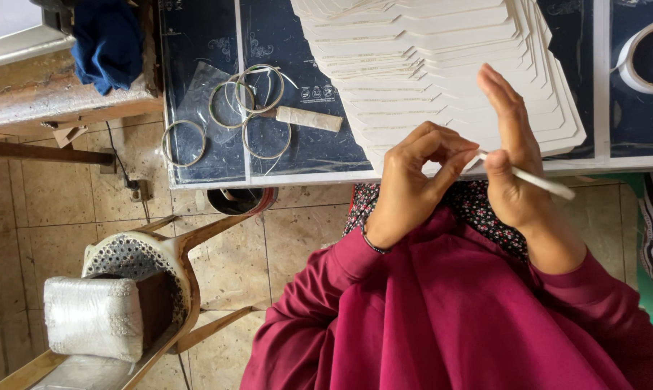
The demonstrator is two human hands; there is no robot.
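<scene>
Your left hand (413,180) was curled at the table's (203,43) near edge, thumb and forefinger pinching one end of a thin white strip (532,178). Your right hand (510,155) stood upright beside it, fingers straight and pressed together, its thumb pressing the strip against the palm; the strip's free end stuck out past the wrist. How tightly the right thumb gripped it, you could not tell from this angle. Both hands hovered just before a fanned stack of white card (442,65). Further left on the dark table lay several wire rings (250,108) and a small pale block (308,118); a tape roll (640,54) sat far right. A wooden chair (146,282) stood on the tiled floor (52,195).
</scene>
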